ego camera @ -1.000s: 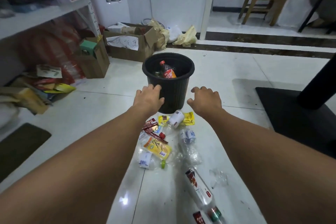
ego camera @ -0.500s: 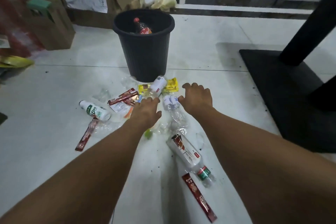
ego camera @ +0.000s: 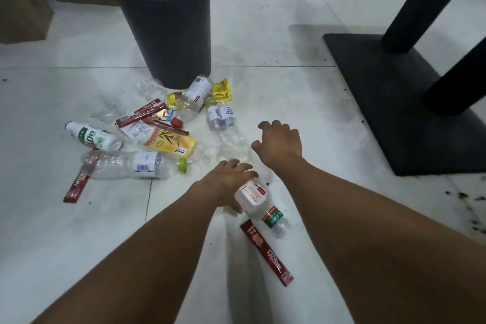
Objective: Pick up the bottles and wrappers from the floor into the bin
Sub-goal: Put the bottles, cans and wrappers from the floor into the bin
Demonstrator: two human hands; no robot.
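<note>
Bottle (ego camera: 252, 196), white-labelled, fills the left hand (ego camera: 226, 179) grip beside a NESCAFE sachet (ego camera: 267, 252); right hand (ego camera: 280, 143) hovers loose, empty.

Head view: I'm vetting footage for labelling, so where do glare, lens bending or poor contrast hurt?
Head view: dim light, pale sheen on the glossy white tile floor beside the left hand. Head view: wide-angle bending tilts the black table post and swells the forearms. Head view: the long red sachet has readable print; the crushed clear bottle by the right hand nearly vanishes against tiles.
</note>
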